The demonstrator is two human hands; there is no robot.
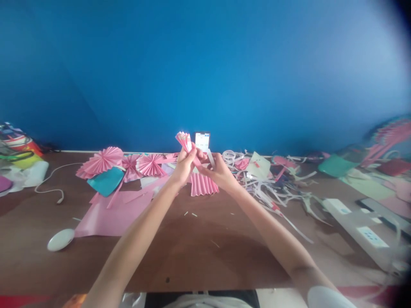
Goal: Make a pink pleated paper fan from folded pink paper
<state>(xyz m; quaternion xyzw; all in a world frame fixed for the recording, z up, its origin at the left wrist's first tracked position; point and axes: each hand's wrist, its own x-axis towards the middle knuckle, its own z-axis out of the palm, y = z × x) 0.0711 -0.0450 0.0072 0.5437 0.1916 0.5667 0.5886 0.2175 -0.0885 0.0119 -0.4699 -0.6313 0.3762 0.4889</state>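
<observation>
My left hand [184,164] is closed round a folded pink paper fan [184,141], whose pleated top sticks up above my fingers. My right hand [218,170] is closed too, pinching the lower end of the same fan together with a thin white strip [210,157]. Both hands are raised over the middle of the brown table [199,239]. Just below them a pleated pink paper sheet [203,185] lies flat on the table.
Finished pink paper rosettes [104,161] and a teal paper shape [105,181] lie at the back left, with a flat pink sheet [112,211] and a white oval object [61,239]. A phone [202,140] leans on the blue wall. Paper scraps [272,184] and a power strip [359,226] fill the right.
</observation>
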